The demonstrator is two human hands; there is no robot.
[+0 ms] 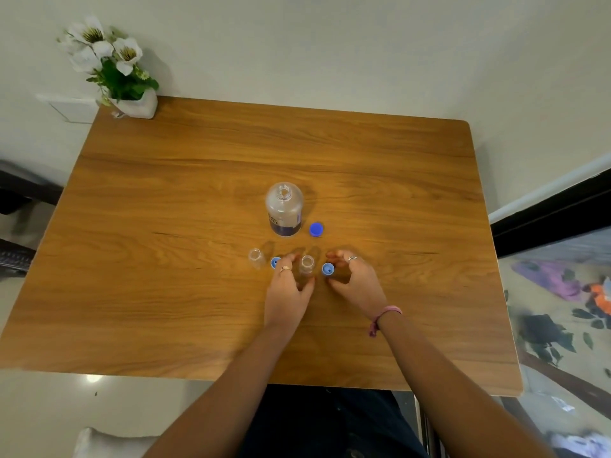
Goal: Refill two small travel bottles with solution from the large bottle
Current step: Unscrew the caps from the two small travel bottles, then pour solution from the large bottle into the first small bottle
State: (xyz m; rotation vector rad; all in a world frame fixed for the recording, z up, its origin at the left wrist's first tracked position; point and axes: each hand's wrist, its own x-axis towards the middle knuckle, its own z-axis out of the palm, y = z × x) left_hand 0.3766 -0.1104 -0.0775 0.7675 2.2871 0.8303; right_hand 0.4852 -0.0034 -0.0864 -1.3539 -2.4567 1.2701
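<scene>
Wooden tabletop, seen from above; places given clockwise from its centre.

1. Large clear bottle, upright, uncapped, just past centre toward 12 o'clock; dark label low on its side.
2. Large blue cap, lying just beside that bottle at its 4 o'clock.
3. First small travel bottle, clear, uncapped, upright, at the large bottle's 7 o'clock.
4. Small blue cap, between that bottle and your left hand.
5. Second small travel bottle, uncapped, upright, between your hands.
6. Your left hand: fingers and thumb curled loosely round the second travel bottle's base; firm contact cannot be told.
7. Your right hand: fingers bent, cupped round a second small blue cap; grasp cannot be told.
8. White flower pot, far corner at 10 o'clock.
</scene>
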